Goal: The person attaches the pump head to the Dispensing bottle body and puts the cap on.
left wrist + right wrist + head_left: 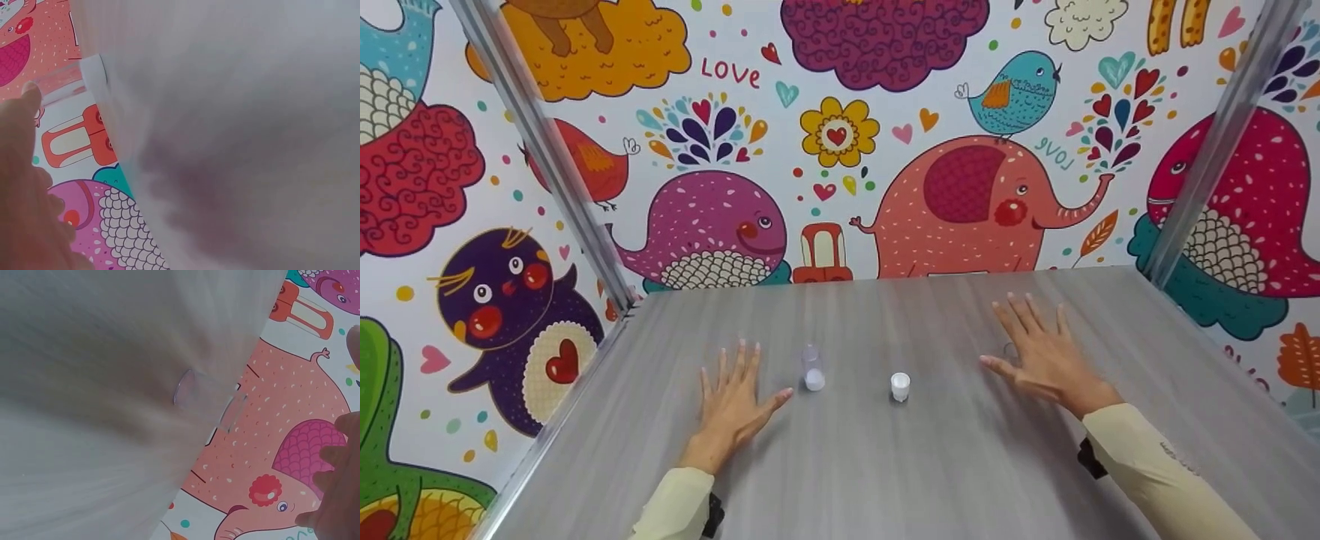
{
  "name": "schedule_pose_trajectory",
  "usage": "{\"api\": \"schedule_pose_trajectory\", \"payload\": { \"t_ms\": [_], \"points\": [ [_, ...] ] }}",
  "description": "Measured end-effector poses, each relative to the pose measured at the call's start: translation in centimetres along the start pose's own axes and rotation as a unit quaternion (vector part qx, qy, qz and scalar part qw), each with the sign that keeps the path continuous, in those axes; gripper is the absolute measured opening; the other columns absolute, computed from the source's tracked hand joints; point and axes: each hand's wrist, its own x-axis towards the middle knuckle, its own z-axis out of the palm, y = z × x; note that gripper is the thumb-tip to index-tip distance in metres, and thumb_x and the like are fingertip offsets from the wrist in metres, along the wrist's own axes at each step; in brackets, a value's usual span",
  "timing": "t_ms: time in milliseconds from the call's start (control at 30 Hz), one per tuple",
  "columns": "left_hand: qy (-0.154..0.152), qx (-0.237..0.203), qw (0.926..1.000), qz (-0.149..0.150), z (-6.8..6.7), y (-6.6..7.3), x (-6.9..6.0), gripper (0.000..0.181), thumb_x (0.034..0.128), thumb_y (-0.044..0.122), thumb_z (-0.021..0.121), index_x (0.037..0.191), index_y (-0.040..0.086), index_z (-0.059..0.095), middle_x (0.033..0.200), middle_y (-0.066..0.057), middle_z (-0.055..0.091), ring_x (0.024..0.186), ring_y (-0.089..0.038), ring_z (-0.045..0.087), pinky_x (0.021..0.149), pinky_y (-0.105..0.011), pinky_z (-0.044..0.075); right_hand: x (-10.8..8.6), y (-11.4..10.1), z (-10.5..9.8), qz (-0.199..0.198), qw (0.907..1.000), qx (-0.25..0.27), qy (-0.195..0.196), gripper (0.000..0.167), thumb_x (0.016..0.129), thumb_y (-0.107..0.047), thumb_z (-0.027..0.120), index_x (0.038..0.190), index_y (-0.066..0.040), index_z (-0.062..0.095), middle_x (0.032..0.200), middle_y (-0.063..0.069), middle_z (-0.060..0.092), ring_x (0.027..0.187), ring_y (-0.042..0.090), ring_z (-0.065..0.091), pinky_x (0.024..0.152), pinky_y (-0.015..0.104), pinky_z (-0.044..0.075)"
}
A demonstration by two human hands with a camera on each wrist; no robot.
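Observation:
My left hand (pixel 729 409) is held over the left part of the table, fingers straight and spread, holding nothing. Just to the right of its thumb stands a small clear tube with a white lower end (pixel 814 379), upright; the left wrist view shows the same tube (pixel 64 84) beyond the thumb. A small white cup-shaped piece (pixel 900 385) stands between the hands, nearer the tube. My right hand (pixel 1046 364) is also spread and holds nothing. A clear hollow cylinder (pixel 205 399) stands near it, mostly hidden behind the fingers in the head view.
The grey wood-grain table (pixel 847 465) meets a wall (pixel 840 195) printed with cartoon animals at its back edge. Metal posts (pixel 547 150) rise at the back corners. Dark bands (pixel 712 516) sit around both wrists.

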Motion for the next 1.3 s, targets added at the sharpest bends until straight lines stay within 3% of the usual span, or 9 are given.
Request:
{"api": "schedule_pose_trajectory", "payload": {
  "t_ms": [267,500,767,1133,1300],
  "points": [
    [0.002,-0.019,0.9998,0.007,0.5,0.2,0.0,0.095,0.0917,0.066,0.052,0.159,0.008,0.02,0.168,-0.018,0.012,0.155,-0.044,0.004,0.121,-0.065,0.002,-0.1,-1.0,0.9,-0.013,0.9998,0.011,0.009,0.094,0.088,-0.062,0.058,0.16,-0.013,0.023,0.167,0.018,0.017,0.154,0.046,0.01,0.118,0.071,0.002],
    [0.001,-0.04,0.9991,0.011,1.0,0.6,-0.1,0.096,0.0912,0.064,0.056,0.159,0.005,0.021,0.167,-0.02,0.015,0.154,-0.046,0.009,0.121,-0.065,0.008,0.0,-1.7,1.5,-0.015,0.9999,0.002,0.0,0.096,0.088,-0.068,0.054,0.16,-0.014,0.021,0.168,0.017,0.018,0.154,0.045,0.011,0.12,0.068,0.005],
    [-0.004,-0.069,0.9976,0.008,1.5,1.0,-0.1,0.097,0.0914,0.063,0.057,0.159,0.004,0.02,0.167,-0.021,0.014,0.154,-0.046,0.01,0.122,-0.061,0.012,0.1,-2.6,2.1,-0.031,0.9993,0.021,0.004,0.094,0.089,-0.059,0.06,0.159,-0.009,0.022,0.167,0.019,0.019,0.154,0.042,0.013,0.121,0.064,0.009],
    [-0.009,-0.113,0.9935,-0.004,1.9,2.0,0.4,0.101,0.0877,0.055,0.068,0.158,0.002,0.02,0.166,-0.023,0.016,0.153,-0.044,0.017,0.122,-0.062,0.012,0.3,-4.3,2.9,-0.055,0.9976,0.025,0.032,0.09,0.086,-0.055,0.068,0.155,-0.008,0.033,0.161,0.019,0.034,0.149,0.041,0.03,0.115,0.063,0.029],
    [-0.009,-0.146,0.9891,-0.018,2.3,2.4,0.4,0.102,0.085,0.051,0.074,0.158,0.001,0.022,0.165,-0.025,0.018,0.152,-0.044,0.019,0.121,-0.061,0.018,0.4,-4.8,3.6,-0.076,0.9956,0.028,0.046,0.088,0.086,-0.053,0.07,0.153,-0.007,0.037,0.158,0.018,0.04,0.145,0.038,0.039,0.111,0.061,0.037]
  ]
}}
